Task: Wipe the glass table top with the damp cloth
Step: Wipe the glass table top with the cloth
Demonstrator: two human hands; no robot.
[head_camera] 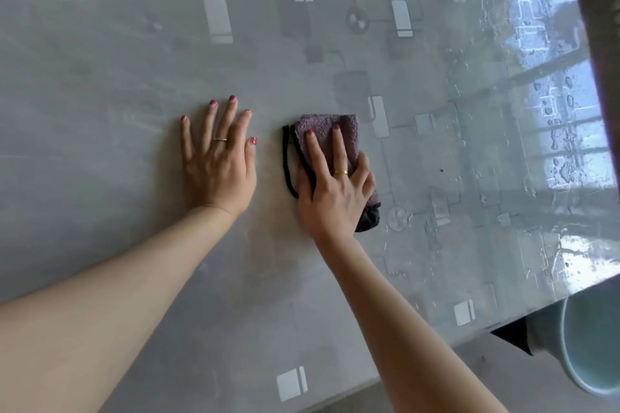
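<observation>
Our right hand presses flat on the folded mauve terry cloth with black trim, its long axis pointing away from us on the grey patterned glass table top, wet streaks lying rightward, our left hand splayed empty just beside.

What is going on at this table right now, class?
A person is wiping a glass table top. The right hand presses a folded purple cloth flat on the glass, fingers straight over it. The left hand rests open on the glass beside it, apart from the cloth. Water beads and streaks lie on the glass to the right. A pale blue bucket shows beyond the table's corner.
</observation>
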